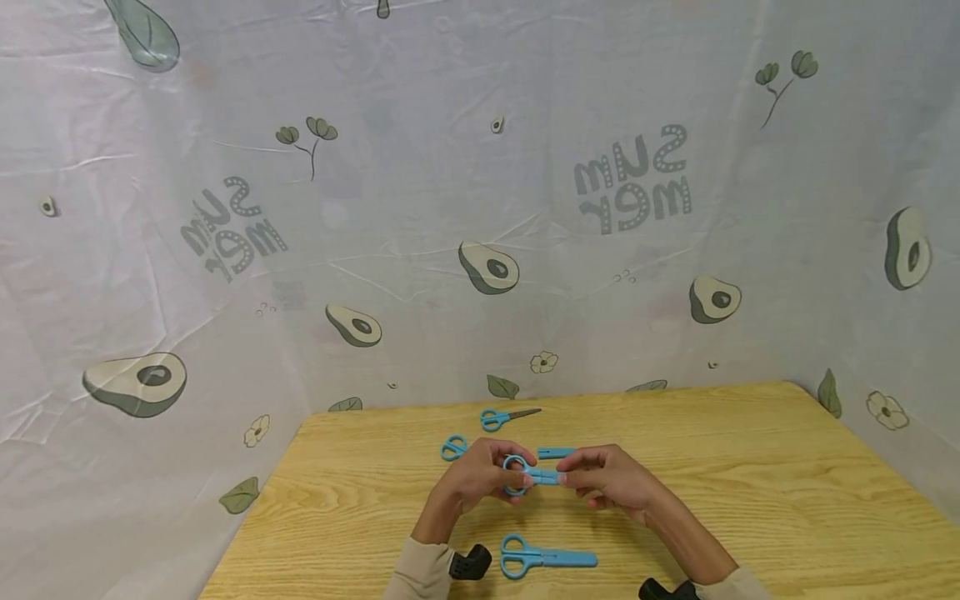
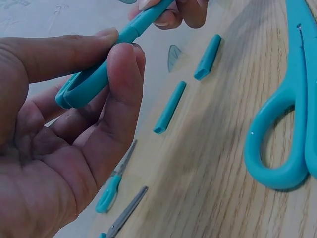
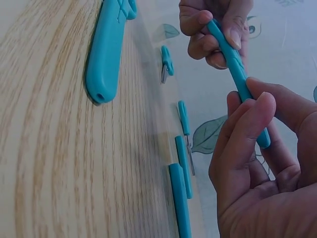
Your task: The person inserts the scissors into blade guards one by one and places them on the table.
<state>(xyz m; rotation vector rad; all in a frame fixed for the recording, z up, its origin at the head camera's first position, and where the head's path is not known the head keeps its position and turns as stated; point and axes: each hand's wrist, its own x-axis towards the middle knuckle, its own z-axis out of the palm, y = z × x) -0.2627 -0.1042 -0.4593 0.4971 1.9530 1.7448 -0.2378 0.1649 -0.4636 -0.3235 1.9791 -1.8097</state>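
Observation:
My left hand pinches the ringed handles of a pair of blue scissors between thumb and fingers. At the other end, my right hand grips the blue sheath that covers the blades. The pair is held above the wooden table, its blades hidden inside the sheath. Nearer the person lies another pair of sheathed blue scissors, flat on the wood. Behind the hands are two pairs with bare blades, one pair at the back and one partly hidden by the left hand.
Two loose blue sheaths, one nearer and one farther, lie on the table beyond the hands. A pale curtain printed with avocados hangs behind the table and along its sides.

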